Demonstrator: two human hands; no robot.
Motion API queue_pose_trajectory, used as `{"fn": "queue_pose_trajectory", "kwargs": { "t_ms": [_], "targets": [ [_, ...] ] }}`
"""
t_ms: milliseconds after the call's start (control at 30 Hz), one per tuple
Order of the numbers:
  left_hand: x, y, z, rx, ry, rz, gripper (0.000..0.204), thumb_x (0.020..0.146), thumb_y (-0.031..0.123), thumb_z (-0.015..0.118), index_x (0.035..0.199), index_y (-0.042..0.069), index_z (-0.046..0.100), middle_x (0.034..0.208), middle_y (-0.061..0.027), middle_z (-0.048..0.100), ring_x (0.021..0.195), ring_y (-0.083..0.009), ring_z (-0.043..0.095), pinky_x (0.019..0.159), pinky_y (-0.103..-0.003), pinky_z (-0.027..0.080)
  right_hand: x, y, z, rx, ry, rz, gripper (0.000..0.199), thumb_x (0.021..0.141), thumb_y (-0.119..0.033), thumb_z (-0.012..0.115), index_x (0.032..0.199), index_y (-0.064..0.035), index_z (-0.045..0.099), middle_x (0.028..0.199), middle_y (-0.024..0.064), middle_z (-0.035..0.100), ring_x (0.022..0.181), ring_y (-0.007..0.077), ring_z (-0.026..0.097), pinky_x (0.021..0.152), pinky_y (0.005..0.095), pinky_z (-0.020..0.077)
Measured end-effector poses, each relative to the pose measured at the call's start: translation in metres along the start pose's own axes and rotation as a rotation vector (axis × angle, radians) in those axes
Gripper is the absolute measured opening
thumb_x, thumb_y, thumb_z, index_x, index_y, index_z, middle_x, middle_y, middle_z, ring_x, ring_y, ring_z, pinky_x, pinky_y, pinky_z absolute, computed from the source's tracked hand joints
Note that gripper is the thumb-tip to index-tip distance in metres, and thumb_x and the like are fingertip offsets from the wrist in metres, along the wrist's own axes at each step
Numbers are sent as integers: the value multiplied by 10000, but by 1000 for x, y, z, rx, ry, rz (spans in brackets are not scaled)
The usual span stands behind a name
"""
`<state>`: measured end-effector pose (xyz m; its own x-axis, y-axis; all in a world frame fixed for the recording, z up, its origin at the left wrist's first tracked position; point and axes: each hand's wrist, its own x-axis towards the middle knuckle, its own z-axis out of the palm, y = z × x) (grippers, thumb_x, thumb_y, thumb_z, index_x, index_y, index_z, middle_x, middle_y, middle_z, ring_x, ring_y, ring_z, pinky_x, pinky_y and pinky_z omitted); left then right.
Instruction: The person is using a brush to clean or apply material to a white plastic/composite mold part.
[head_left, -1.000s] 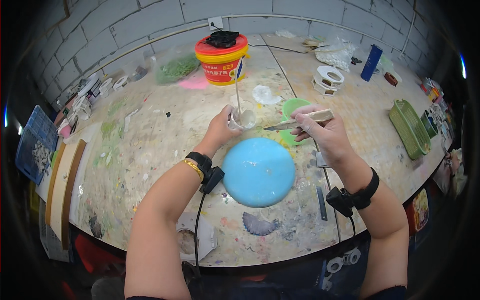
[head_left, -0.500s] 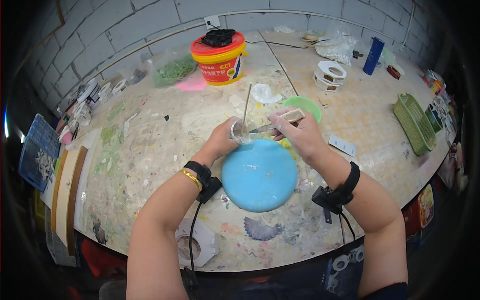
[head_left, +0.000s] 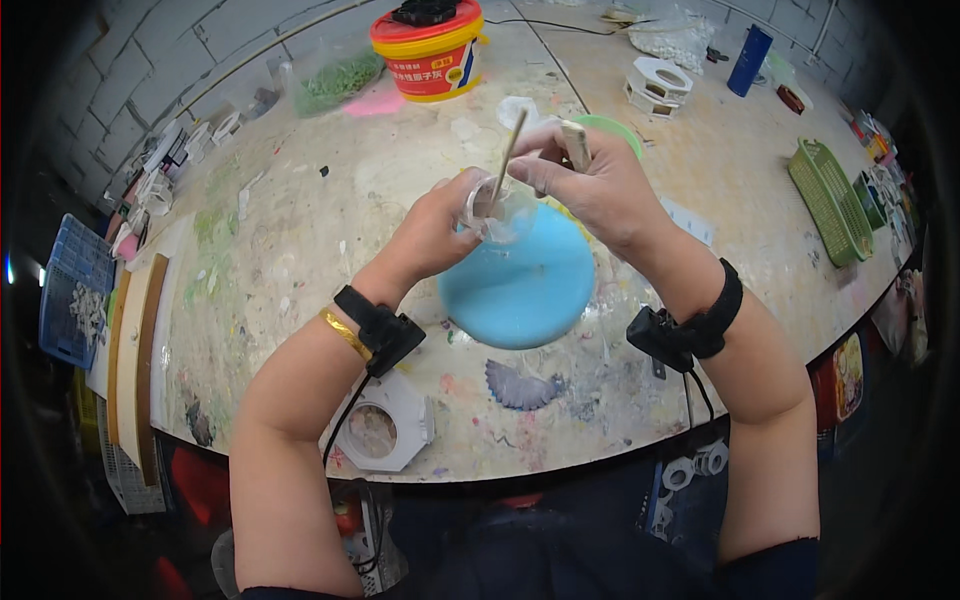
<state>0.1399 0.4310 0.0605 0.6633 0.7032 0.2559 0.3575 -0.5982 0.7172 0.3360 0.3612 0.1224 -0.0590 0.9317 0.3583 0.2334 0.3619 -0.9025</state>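
My left hand (head_left: pixel 440 222) is closed around a small clear plastic cup (head_left: pixel 513 224), tilted above a round light-blue disc (head_left: pixel 520 295). A thin stick (head_left: pixel 513 145) stands slanted in the cup. My right hand (head_left: pixel 597 190) is closed on a pale-handled knife (head_left: pixel 577 146), its handle pointing up out of the fist; the blade is hidden now. The right fingertips are close beside the stick; whether they touch it I cannot tell. Behind the right hand, a light-green bowl (head_left: pixel 622 131) is partly covered.
A red-and-yellow bucket (head_left: pixel 428 60) stands at the back. White octagonal frames (head_left: pixel 658 85) and a blue cylinder (head_left: pixel 749 62) are at the back right, a green basket (head_left: pixel 830 205) at the right. A white octagonal piece (head_left: pixel 410 440) lies near the front edge. A blue crate (head_left: pixel 75 265) sits far left.
The view has tipped downward. My right hand has turned, so the knife handle now points upward and its blade no longer shows. The cup's opening is tilted more toward the view.
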Motion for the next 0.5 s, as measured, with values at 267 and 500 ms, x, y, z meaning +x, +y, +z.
{"fn": "queue_pose_trajectory", "kwargs": {
  "t_ms": [267, 500],
  "targets": [
    [-48, 22, 5, 27, -42, -46, 406, 708, 96, 652, 1108, 63, 588, 1077, -172, 607, 1025, -340, 559, 889, -394, 454, -26, -36, 23, -273, -107, -236, 102, 857, -104, 673, 819, -13, 647, 676, 11, 574, 612, 65, 511, 548, 229, 395],
    [-66, 39, -2, -114, -3, -40, 411, 744, 93, 659, 1151, 63, 607, 1036, -126, 637, 956, -232, 607, 861, -331, 466, -54, -48, 14, -185, 188, -243, 202, 849, -195, 661, 758, -15, 641, 634, 98, 609, 551, 186, 565, 546, 317, 440]
  ]
}}
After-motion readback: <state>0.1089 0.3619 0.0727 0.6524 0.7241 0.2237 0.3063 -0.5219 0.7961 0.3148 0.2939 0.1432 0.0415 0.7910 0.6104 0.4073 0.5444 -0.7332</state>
